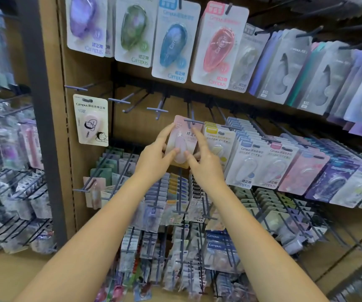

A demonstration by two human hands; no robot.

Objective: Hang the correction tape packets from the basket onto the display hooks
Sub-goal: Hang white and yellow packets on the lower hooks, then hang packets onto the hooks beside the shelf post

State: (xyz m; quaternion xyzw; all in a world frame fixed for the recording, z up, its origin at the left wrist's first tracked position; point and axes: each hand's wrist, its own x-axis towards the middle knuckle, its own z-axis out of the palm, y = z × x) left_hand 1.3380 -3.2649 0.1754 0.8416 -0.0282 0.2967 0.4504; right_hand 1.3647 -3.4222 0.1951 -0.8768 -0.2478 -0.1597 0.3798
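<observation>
Both hands on one packet (183, 140): our left hand (154, 159) pinches its left edge, index finger laid up along the side and thumb on the blister; our right hand (206, 162) does the same from the right, index finger reaching to the top near the hole. Fingers fairly straight, closing only at the tips (a light pinch, not a fist).

Packet sits in the middle row of the display, its top right at the tip of a hook (194, 122), just left of the yellow packets (218, 140). Whether the hole has caught the hook we cannot tell; the hook's end bar crosses the card's top edge.

To do this step well, we judge: keep the card square to the hook, line up the hole with the tip, then slide it back along the wire with even pressure from both sides so it doesn't twist or snag. Let go only once it hangs free.

Long axis runs vertical, hole end up, printed face and blister toward us, tilted a little to the right.

Empty hooks (119, 101) wait to the left. Basket not in view.
</observation>
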